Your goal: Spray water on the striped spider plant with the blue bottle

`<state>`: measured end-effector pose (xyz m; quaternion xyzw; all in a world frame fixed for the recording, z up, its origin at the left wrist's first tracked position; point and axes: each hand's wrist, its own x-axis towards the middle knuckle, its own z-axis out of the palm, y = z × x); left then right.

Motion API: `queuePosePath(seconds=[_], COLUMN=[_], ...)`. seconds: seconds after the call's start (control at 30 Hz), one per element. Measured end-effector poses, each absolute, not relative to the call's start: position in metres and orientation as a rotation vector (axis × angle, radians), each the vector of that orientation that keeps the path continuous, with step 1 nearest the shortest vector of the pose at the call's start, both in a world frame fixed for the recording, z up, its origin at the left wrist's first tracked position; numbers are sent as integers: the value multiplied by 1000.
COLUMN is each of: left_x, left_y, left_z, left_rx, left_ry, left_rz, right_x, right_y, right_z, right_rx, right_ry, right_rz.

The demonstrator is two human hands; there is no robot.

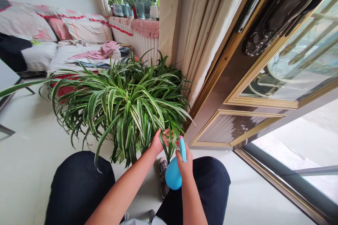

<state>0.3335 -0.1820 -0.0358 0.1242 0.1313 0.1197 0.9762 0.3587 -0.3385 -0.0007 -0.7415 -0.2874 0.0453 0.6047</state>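
Note:
A large spider plant (126,102) with long green, white-striped leaves spreads in front of me; its pot is hidden beneath the foliage. My left hand (160,140) reaches under the leaves on the plant's lower right, palm turned up and fingers spread, with a few leaves lying over it. In my right hand (185,160) is a blue spray bottle (173,175), gripped round its neck, its pink-tipped head close to the plant's right-hand leaves. The bottle's round body hangs between my knees, just below my left hand.
To the right stands an open brown door (211,123) with a glass panel and an ornate handle (256,44). Beige curtains (203,28) hang beside it. Behind the plant is a sofa (42,54) with cushions and clothes. Several potted plants (139,7) line the windowsill.

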Motion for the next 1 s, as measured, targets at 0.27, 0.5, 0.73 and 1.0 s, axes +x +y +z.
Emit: queuePosePath(seconds=[0.27,0.5,0.73,1.0], left_x=[324,325,361,407], left_y=[-186,-199,-196,-132], left_z=[-48,-43,-9,65], left_rx=[265,258,238,251], left_ry=[300,296,272,196], left_rz=[209,132,178,398], right_x=[354,336,303,315], right_y=[-341,-385,-431,-400], right_z=[11,29,-26,-25], right_rx=[-1730,-1641,-1406,-1593], right_ry=[-649,-717,-390,-313], right_rz=[57,126,54,249])
